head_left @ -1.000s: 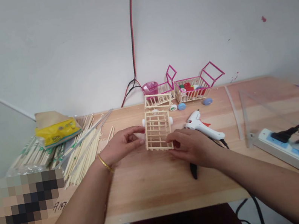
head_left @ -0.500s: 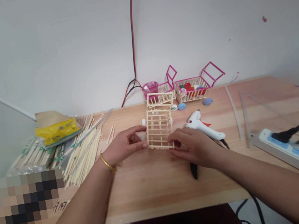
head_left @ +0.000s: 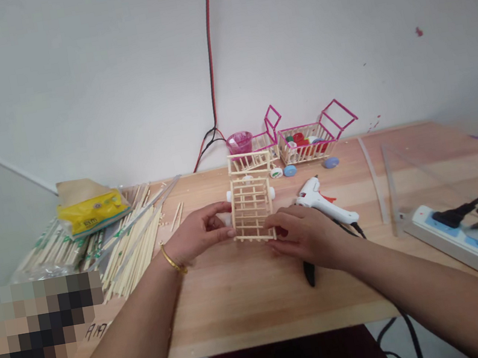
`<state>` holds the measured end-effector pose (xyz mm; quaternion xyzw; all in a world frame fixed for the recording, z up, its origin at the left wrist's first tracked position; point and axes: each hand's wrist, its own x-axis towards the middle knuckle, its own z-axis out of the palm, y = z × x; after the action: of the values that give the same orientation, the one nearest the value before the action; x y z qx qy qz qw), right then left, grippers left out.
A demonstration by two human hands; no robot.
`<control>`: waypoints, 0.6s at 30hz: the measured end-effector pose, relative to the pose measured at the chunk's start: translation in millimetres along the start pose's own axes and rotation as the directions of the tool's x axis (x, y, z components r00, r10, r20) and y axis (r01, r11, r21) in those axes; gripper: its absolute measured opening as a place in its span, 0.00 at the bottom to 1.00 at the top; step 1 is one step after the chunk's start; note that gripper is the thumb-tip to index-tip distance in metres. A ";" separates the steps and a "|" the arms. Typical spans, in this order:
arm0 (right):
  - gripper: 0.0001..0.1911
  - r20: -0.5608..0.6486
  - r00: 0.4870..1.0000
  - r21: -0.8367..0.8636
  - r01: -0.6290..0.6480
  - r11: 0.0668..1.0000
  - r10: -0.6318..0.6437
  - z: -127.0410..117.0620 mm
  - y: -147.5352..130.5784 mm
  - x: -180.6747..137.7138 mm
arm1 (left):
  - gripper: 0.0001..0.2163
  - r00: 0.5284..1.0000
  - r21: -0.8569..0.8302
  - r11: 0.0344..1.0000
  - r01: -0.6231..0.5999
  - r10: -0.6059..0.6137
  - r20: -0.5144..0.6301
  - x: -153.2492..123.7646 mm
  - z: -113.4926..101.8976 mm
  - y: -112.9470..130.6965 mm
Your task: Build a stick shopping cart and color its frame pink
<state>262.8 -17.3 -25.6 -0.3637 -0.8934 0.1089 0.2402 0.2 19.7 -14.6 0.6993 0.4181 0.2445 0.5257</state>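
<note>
Between my hands is a small wooden stick cart (head_left: pixel 252 207), with slatted sides, a frame handle at its far end and white round wheels at its sides. My left hand (head_left: pixel 209 228) grips the cart's left side between thumb and fingers. At the near right corner, my right hand (head_left: pixel 299 231) pinches the cart with curled fingers. Just past my right hand lies a white glue gun (head_left: pixel 326 202) with a black cord. Part of the cart's right corner is hidden by my fingers.
Two stick carts with magenta trim (head_left: pixel 308 141) stand by the wall beside a magenta cup (head_left: pixel 239 142). Blue caps (head_left: pixel 331 162) lie in front. At left are loose sticks (head_left: pixel 135 254) and a yellow packet (head_left: pixel 92 205); at right, a power strip (head_left: pixel 464 239) and set square (head_left: pixel 391 190).
The cart has turned slightly anticlockwise and now points straighter away from me, showing its right-hand wheel. Both hands keep hold, the right one shifted slightly left.
</note>
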 end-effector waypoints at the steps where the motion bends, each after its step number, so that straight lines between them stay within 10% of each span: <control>1: 0.09 0.003 1.000 0.001 -0.003 1.000 0.003 0.2 0.2 -0.1 | 0.27 1.000 -0.006 1.000 -0.001 0.001 0.006 -0.2 0.3 0.7; 18: 0.18 -0.024 0.999 -0.014 -0.035 0.999 0.034 4.0 2.3 -2.3 | 0.25 0.999 -0.038 0.998 -0.041 0.042 0.029 -0.6 1.4 3.6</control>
<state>263.6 -17.4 -30.7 -0.3821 -0.8848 0.1023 0.2464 2.2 18.1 -11.6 0.7016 0.3910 0.2524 0.5396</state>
